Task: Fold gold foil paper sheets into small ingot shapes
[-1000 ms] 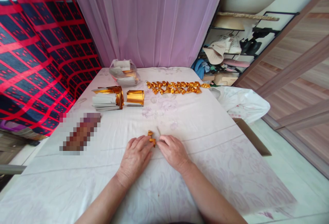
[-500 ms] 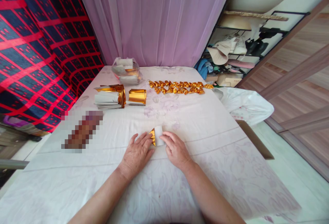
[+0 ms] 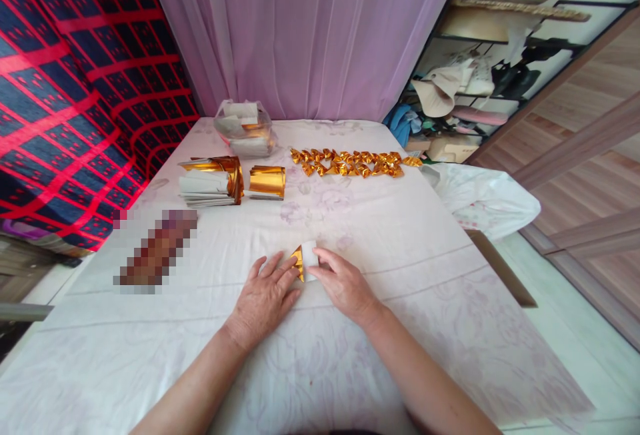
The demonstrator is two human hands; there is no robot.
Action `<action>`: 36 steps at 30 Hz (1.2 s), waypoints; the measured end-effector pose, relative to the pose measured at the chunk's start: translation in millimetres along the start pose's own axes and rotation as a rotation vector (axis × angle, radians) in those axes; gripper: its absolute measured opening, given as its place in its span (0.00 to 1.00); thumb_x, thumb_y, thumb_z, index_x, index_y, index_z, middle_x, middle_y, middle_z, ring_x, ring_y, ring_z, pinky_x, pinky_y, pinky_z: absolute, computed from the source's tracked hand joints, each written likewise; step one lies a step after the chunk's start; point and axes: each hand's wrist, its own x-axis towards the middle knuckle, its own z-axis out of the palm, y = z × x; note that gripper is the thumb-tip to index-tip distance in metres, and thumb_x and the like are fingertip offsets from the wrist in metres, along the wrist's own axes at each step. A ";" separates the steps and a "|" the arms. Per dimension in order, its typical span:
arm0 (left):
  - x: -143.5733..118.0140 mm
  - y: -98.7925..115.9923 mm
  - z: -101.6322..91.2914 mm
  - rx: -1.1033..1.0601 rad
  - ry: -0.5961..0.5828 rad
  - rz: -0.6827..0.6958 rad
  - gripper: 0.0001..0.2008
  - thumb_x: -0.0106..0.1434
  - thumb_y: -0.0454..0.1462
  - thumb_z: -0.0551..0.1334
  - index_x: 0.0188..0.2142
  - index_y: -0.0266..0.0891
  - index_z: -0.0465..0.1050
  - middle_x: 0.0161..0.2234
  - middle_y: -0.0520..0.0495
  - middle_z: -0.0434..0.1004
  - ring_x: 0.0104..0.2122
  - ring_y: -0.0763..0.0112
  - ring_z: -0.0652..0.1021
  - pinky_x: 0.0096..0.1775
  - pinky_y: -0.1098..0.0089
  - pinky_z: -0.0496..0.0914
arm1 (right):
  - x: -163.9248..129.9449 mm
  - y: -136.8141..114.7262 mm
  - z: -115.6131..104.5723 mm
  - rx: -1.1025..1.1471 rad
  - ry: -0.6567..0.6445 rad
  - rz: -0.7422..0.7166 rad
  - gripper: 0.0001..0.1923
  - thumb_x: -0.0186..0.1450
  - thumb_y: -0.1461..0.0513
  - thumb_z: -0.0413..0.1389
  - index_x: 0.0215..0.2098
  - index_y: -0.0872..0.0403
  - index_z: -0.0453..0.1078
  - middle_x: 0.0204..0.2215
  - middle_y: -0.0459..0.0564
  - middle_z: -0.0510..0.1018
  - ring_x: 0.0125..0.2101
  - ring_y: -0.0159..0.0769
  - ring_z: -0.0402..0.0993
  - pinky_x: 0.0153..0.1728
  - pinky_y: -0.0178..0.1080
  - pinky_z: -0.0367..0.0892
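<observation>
A small sheet of gold foil paper (image 3: 310, 262) lies in front of me, its white back up on the right and a gold triangle folded over on the left. My left hand (image 3: 265, 293) rests flat with fingers spread, fingertips pressing the gold fold. At the right edge of the sheet, the thumb and index finger of my right hand (image 3: 346, 283) close around the white part, the other fingers curled beneath. Farther off, several folded gold foil pieces (image 3: 357, 164) sit in two rows.
A large stack of foil paper (image 3: 210, 185) and a smaller gold stack (image 3: 267, 182) stand at the back left, before a clear plastic bag (image 3: 245, 130) of more sheets. A pixelated item (image 3: 159, 248) lies left. A white bag (image 3: 493, 198) hangs beyond the right table edge.
My right thumb and index finger have parted and shifted onto the sheet's right edge. My left hand stays on the gold fold. The camera view has tilted slightly.
</observation>
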 end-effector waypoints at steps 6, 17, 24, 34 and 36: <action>-0.7 -2.2 -2.3 -0.024 -0.005 0.018 0.15 0.68 0.41 0.57 0.52 0.46 0.71 0.59 0.48 0.70 0.61 0.53 0.65 0.58 0.49 0.58 | -2.0 0.7 -8.0 -0.135 0.043 -0.100 0.12 0.70 0.63 0.51 0.43 0.49 0.77 0.49 0.50 0.77 0.44 0.37 0.75 0.47 0.40 0.71; 7.3 5.2 -3.8 -0.147 0.012 -0.111 0.08 0.68 0.37 0.57 0.42 0.46 0.75 0.53 0.52 0.77 0.56 0.56 0.71 0.58 0.48 0.57 | -1.8 -4.8 -6.1 0.028 0.069 -0.080 0.09 0.70 0.62 0.52 0.37 0.51 0.75 0.31 0.47 0.80 0.32 0.35 0.73 0.36 0.39 0.68; 11.5 5.2 -5.5 -0.259 0.022 -0.187 0.04 0.65 0.36 0.61 0.37 0.46 0.75 0.50 0.52 0.78 0.55 0.57 0.72 0.56 0.49 0.59 | 1.3 -4.2 -4.6 0.131 0.062 0.067 0.09 0.69 0.63 0.52 0.35 0.51 0.74 0.33 0.48 0.79 0.35 0.36 0.73 0.39 0.39 0.66; 10.8 3.4 -4.3 -0.297 0.013 -0.197 0.04 0.64 0.36 0.62 0.38 0.47 0.75 0.51 0.53 0.78 0.56 0.56 0.71 0.56 0.48 0.57 | 5.7 -14.2 3.4 0.078 0.117 0.193 0.06 0.64 0.65 0.55 0.29 0.51 0.71 0.29 0.46 0.76 0.33 0.36 0.70 0.37 0.37 0.62; 10.5 3.1 -4.4 -0.294 0.008 -0.195 0.04 0.64 0.35 0.62 0.38 0.47 0.75 0.51 0.52 0.78 0.55 0.56 0.71 0.56 0.48 0.57 | 6.7 -15.9 4.1 0.049 0.110 0.211 0.06 0.64 0.65 0.56 0.28 0.51 0.70 0.28 0.46 0.75 0.33 0.36 0.70 0.37 0.37 0.61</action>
